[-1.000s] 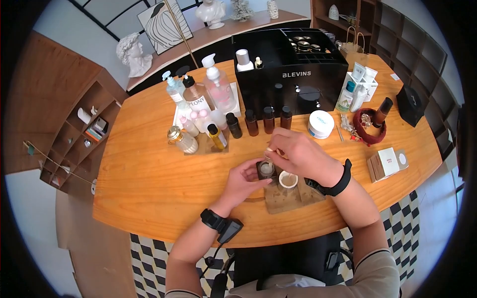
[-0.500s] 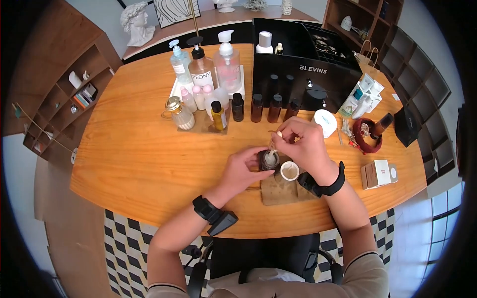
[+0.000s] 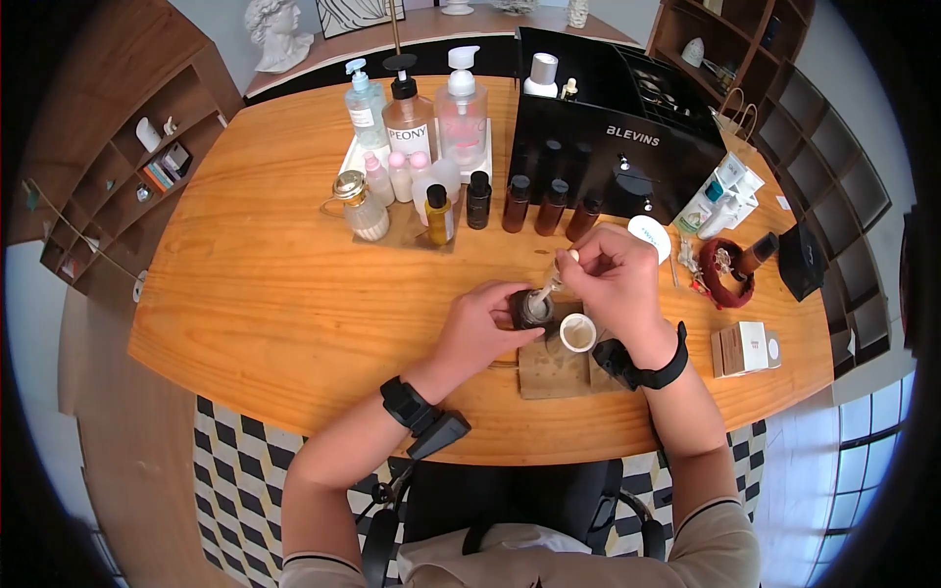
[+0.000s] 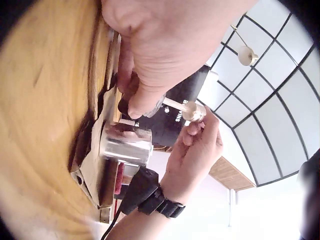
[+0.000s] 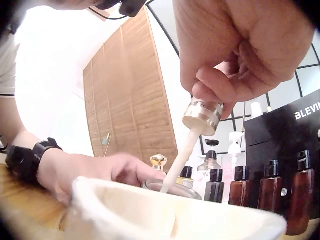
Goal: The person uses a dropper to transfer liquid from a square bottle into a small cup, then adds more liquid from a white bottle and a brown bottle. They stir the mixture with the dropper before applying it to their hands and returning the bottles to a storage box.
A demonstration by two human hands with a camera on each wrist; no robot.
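My left hand (image 3: 480, 323) holds a small dark jar (image 3: 537, 310) on the table, with thumb and fingers curved around its sides. Above it, my right hand (image 3: 622, 279) pinches a dropper (image 5: 202, 117) by its top, near a shiny gold collar. The pale pipette slants down from the collar, its tip at the jar's mouth. Greyish stuff shows inside the jar. Just right of the jar stands a white-rimmed cup (image 3: 577, 333) with a beige inside; its outer wall looks silvery in the left wrist view. A brown cardboard piece (image 3: 551, 380) lies beneath the cup.
Behind the hands stand several dark bottles (image 3: 517, 206) before a black BLEVINS case (image 3: 588, 147). Pump bottles (image 3: 407, 122) and a gold-lidded glass jar (image 3: 365, 211) are at back left. To the right are a dark red bowl (image 3: 720, 284) and a small box (image 3: 750, 350).
The head view has shifted. My right hand has drawn slightly up and right relative to the jar, and the dropper leans more to the right. My left hand keeps its hold on the jar.
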